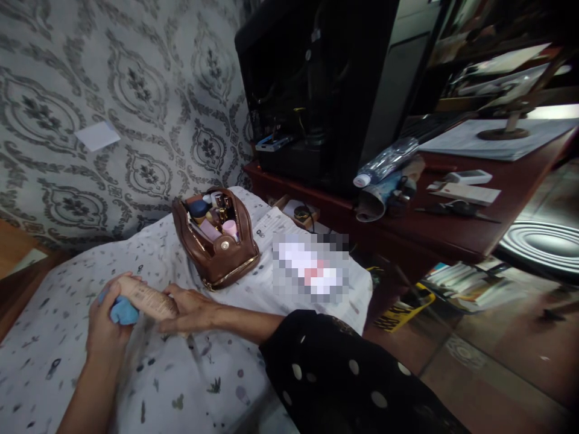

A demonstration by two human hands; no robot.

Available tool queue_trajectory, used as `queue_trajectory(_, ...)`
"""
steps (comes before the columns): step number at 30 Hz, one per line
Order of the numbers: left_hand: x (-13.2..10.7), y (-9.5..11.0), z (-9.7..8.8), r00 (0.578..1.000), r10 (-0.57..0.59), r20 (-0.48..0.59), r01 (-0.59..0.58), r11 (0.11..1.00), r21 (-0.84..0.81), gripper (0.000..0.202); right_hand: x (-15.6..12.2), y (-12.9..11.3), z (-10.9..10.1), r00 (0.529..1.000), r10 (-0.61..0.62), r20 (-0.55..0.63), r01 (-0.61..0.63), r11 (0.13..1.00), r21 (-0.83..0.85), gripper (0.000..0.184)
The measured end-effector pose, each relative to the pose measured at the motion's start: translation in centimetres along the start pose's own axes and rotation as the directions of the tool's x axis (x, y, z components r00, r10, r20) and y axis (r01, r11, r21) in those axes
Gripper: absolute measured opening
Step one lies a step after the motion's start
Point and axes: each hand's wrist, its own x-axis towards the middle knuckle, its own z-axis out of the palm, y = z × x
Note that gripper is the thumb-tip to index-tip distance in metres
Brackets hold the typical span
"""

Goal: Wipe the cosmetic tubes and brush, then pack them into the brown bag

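Between my two hands is a beige tube (147,298) with small print on its side, held tilted above the patterned sheet. My left hand (106,322) is closed round a soft-looking blue piece (124,310) and lies against the tube's far end. I cannot tell whether the blue piece is a sponge or a cloth. My right hand (192,310) grips the tube's near end, fingers wrapped about it. Beyond them stands a brown leather makeup bag (221,262), unzipped, with several small bottles and a pink-lidded jar (230,228) inside.
A pixelated patch (312,265) covers something on the white sheet (190,386). To the right, a dark red desk (456,226) bears a plastic bottle (389,161), papers and a black computer case (312,90). The patterned wall (136,84) rises behind the bag.
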Motion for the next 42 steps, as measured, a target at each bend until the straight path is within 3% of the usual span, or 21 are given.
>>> queue_trajectory(6,-0.3,0.5,0.5,0.997,-0.080,-0.017,0.076,0.985,-0.157,0.035,-0.1,-0.3,-0.1,1.000,0.024,0.019,-0.025,0.998,0.057,0.068)
queue_trajectory(16,-0.5,0.6,0.2,0.996,-0.093,0.018,0.094,0.987,-0.131,0.024,0.5,0.5,0.5,0.994,0.066,0.091,-0.084,0.975,0.205,0.069)
queue_trajectory(24,-1.2,1.4,0.6,0.993,-0.112,0.026,0.115,0.979,-0.168,0.016,0.8,0.5,1.0,0.982,0.099,0.163,-0.159,0.894,0.419,0.064)
queue_trajectory(29,-1.0,1.4,0.6,0.994,-0.111,-0.015,0.107,0.980,-0.170,0.017,0.9,0.1,1.2,0.975,0.103,0.197,-0.190,0.845,0.500,0.072)
queue_trajectory(32,-0.2,1.0,0.1,0.996,-0.069,-0.052,0.060,0.987,-0.146,0.018,1.0,0.0,0.9,0.978,0.071,0.197,-0.156,0.877,0.455,0.069)
queue_trajectory(37,0.8,0.5,-0.3,0.995,-0.035,-0.094,0.026,0.994,-0.102,0.021,0.8,0.5,0.4,0.999,-0.003,-0.039,0.010,0.987,0.159,0.057)
queue_trajectory(42,0.9,1.1,-0.1,0.996,-0.025,-0.087,0.016,0.995,-0.101,0.022,0.7,0.8,0.7,1.000,-0.003,0.003,0.002,0.961,0.275,0.051)
